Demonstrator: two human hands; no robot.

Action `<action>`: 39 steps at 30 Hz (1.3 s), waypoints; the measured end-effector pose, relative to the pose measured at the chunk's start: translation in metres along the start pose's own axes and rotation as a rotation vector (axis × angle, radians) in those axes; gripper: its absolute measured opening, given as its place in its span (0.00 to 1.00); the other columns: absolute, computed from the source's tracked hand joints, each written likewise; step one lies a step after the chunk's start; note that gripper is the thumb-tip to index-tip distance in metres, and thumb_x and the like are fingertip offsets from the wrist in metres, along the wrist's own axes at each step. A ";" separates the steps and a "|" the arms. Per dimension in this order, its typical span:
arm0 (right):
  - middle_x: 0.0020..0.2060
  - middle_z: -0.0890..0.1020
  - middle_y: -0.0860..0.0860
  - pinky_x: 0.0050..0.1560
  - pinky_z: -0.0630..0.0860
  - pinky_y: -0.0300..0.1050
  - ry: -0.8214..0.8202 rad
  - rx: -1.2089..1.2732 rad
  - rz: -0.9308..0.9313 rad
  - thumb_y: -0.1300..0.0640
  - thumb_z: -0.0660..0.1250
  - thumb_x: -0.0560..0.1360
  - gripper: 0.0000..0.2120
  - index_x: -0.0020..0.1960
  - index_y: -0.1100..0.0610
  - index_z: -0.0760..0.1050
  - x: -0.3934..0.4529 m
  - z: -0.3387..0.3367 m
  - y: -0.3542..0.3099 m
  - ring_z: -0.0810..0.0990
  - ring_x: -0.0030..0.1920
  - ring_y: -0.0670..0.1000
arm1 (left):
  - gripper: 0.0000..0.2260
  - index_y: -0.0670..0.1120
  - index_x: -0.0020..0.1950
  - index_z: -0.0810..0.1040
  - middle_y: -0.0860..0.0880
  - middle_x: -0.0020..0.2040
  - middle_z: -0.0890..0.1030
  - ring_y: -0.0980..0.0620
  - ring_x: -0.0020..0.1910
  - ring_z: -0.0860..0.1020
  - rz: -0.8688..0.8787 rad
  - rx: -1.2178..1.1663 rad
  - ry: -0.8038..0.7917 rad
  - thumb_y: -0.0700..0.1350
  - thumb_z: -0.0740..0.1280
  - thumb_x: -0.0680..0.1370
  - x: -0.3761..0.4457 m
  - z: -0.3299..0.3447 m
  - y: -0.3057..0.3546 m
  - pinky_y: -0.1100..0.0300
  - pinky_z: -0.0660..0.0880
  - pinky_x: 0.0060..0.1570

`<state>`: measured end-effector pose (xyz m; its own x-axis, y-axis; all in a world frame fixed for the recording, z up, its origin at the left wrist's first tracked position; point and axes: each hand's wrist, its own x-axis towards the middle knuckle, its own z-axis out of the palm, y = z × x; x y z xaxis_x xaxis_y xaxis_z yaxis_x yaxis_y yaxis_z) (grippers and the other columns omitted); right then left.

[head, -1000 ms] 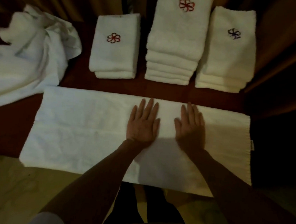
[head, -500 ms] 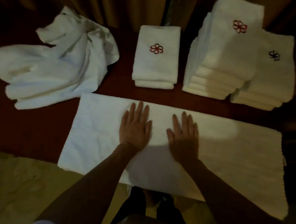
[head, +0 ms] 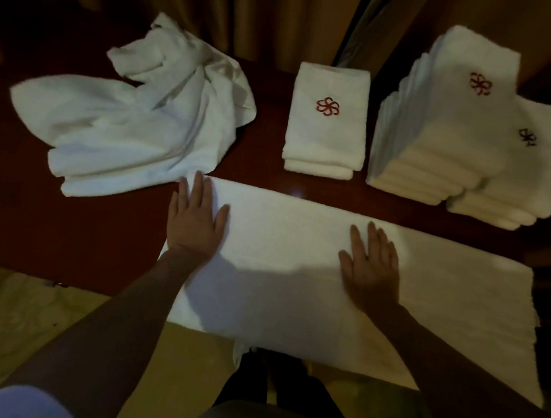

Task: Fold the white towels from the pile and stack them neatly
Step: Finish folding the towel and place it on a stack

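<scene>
A long white towel (head: 296,259) lies flat along the front of the dark red table (head: 70,227), its near edge hanging over the side. My left hand (head: 195,219) presses flat on its left end, fingers straight. My right hand (head: 373,264) lies flat near the towel's middle. A crumpled pile of white towels (head: 136,127) sits at the back left. Three folded stacks stand behind: a low one (head: 327,127) with a red flower mark, a tall one (head: 446,123) with a red mark, and one (head: 524,180) with a dark mark.
Brown curtains (head: 216,9) hang right behind the table. A pale floor (head: 31,322) shows below the table's front edge. My dark legs are partly visible under the hanging towel.
My hands have slid apart over the towel: the left one to its left end, the right staying near the middle. The camera view has turned left.
</scene>
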<state>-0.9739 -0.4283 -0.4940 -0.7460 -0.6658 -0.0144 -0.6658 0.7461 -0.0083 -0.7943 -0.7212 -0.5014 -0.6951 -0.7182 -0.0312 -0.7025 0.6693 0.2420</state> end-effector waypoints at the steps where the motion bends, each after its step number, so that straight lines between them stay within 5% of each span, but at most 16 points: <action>1: 0.75 0.63 0.65 0.72 0.62 0.66 -0.004 0.011 0.038 0.43 0.51 0.82 0.29 0.77 0.59 0.63 0.000 -0.003 -0.005 0.63 0.74 0.66 | 0.33 0.44 0.81 0.51 0.44 0.81 0.49 0.41 0.80 0.47 0.005 0.000 0.008 0.62 0.44 0.82 0.000 0.001 0.000 0.46 0.50 0.77; 11: 0.76 0.63 0.61 0.74 0.60 0.62 -0.062 -0.001 0.103 0.35 0.49 0.80 0.33 0.77 0.55 0.61 -0.027 -0.004 -0.004 0.61 0.75 0.62 | 0.32 0.39 0.78 0.59 0.36 0.78 0.60 0.37 0.77 0.58 -0.033 0.101 0.079 0.61 0.49 0.83 0.011 0.004 -0.012 0.42 0.58 0.72; 15: 0.78 0.58 0.59 0.76 0.56 0.61 -0.154 -0.010 0.156 0.32 0.45 0.78 0.36 0.79 0.51 0.55 -0.037 -0.013 0.024 0.56 0.78 0.61 | 0.27 0.34 0.74 0.63 0.34 0.74 0.65 0.34 0.74 0.61 -0.062 0.131 0.074 0.53 0.59 0.83 0.017 -0.011 -0.005 0.39 0.60 0.71; 19: 0.79 0.53 0.57 0.76 0.52 0.61 -0.173 0.033 0.184 0.32 0.45 0.78 0.35 0.80 0.49 0.51 -0.040 -0.013 0.023 0.51 0.79 0.60 | 0.26 0.38 0.76 0.63 0.34 0.71 0.70 0.34 0.70 0.68 0.171 -0.068 0.098 0.52 0.57 0.82 -0.016 -0.007 0.062 0.40 0.67 0.66; 24: 0.76 0.63 0.62 0.71 0.62 0.64 -0.163 0.094 0.084 0.33 0.51 0.78 0.36 0.77 0.54 0.61 -0.036 -0.014 0.024 0.62 0.75 0.65 | 0.32 0.51 0.81 0.54 0.43 0.80 0.54 0.38 0.79 0.52 0.542 -0.049 -0.173 0.66 0.48 0.80 -0.071 0.032 0.155 0.40 0.52 0.75; 27: 0.73 0.67 0.62 0.70 0.65 0.60 -0.151 0.092 0.018 0.35 0.56 0.77 0.35 0.74 0.58 0.66 -0.044 -0.013 0.064 0.67 0.72 0.64 | 0.34 0.53 0.81 0.55 0.45 0.81 0.52 0.39 0.79 0.46 0.559 0.060 -0.173 0.69 0.46 0.79 -0.070 0.044 0.158 0.38 0.46 0.76; 30: 0.74 0.66 0.58 0.73 0.62 0.56 -0.191 0.043 0.150 0.34 0.59 0.76 0.35 0.74 0.55 0.63 -0.061 -0.020 0.118 0.64 0.74 0.60 | 0.35 0.55 0.80 0.55 0.47 0.81 0.52 0.40 0.80 0.46 0.555 0.079 -0.149 0.71 0.45 0.77 -0.055 0.045 0.149 0.39 0.45 0.75; 34: 0.72 0.67 0.56 0.70 0.64 0.56 -0.186 0.033 0.173 0.40 0.58 0.78 0.29 0.73 0.55 0.64 -0.094 -0.028 0.179 0.63 0.73 0.58 | 0.35 0.51 0.80 0.58 0.43 0.80 0.56 0.37 0.79 0.51 0.503 0.144 -0.185 0.69 0.51 0.78 -0.038 0.031 0.156 0.38 0.52 0.74; 36: 0.67 0.72 0.58 0.66 0.70 0.58 -0.135 -0.025 0.153 0.45 0.55 0.77 0.25 0.69 0.57 0.69 -0.103 -0.032 0.205 0.70 0.69 0.60 | 0.30 0.45 0.74 0.68 0.39 0.73 0.69 0.34 0.72 0.66 0.547 0.170 -0.119 0.63 0.55 0.78 -0.041 0.019 0.168 0.38 0.66 0.66; 39: 0.60 0.76 0.58 0.56 0.77 0.59 -0.136 -0.064 0.224 0.53 0.65 0.75 0.17 0.62 0.57 0.75 -0.104 -0.038 0.228 0.75 0.62 0.62 | 0.18 0.41 0.65 0.76 0.38 0.59 0.79 0.35 0.52 0.80 0.751 0.173 0.019 0.48 0.65 0.78 -0.057 0.012 0.187 0.44 0.79 0.40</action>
<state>-1.0489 -0.1890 -0.4566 -0.8689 -0.4740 -0.1428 -0.4869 0.8704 0.0735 -0.8875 -0.5530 -0.4660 -0.9933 -0.0613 0.0981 -0.0580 0.9976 0.0366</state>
